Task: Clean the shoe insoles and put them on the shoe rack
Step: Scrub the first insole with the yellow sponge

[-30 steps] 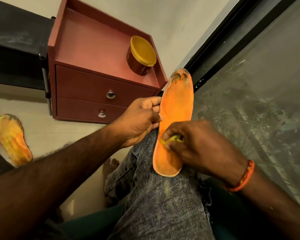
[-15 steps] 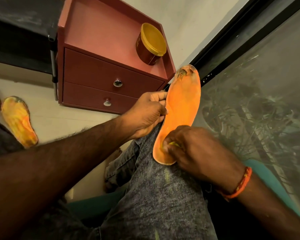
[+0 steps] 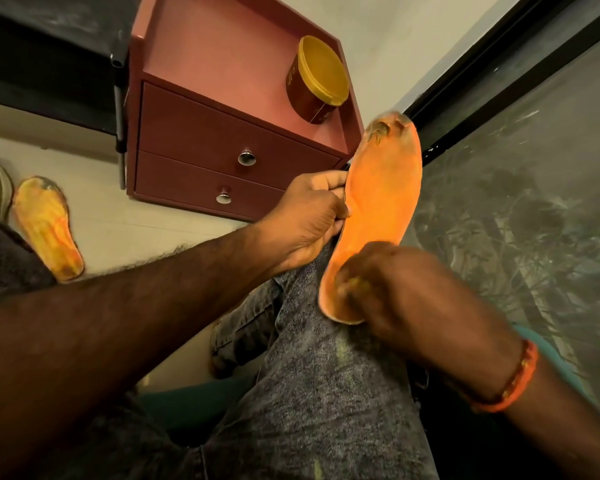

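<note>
Orange insole (image 3: 378,216) on my knee, toe near drawer unit (image 3: 222,147). My left hand (image 3: 309,216) pinches its edge; right hand (image 3: 395,292), blurred, presses small yellow thing at heel.

Orange insole (image 3: 378,216) lies along my raised knee, worn toe end pointing up toward the dark window frame (image 3: 499,60). My left hand (image 3: 309,216) pinches its left edge near the middle. My right hand (image 3: 395,289) curls round a small yellow scrap (image 3: 354,281), pressing it on the heel end; blurred. Second insole (image 3: 47,228) lies on the floor, far left. Maroon drawer unit (image 3: 222,161) carries a yellow-lidded tub (image 3: 317,79).
</note>
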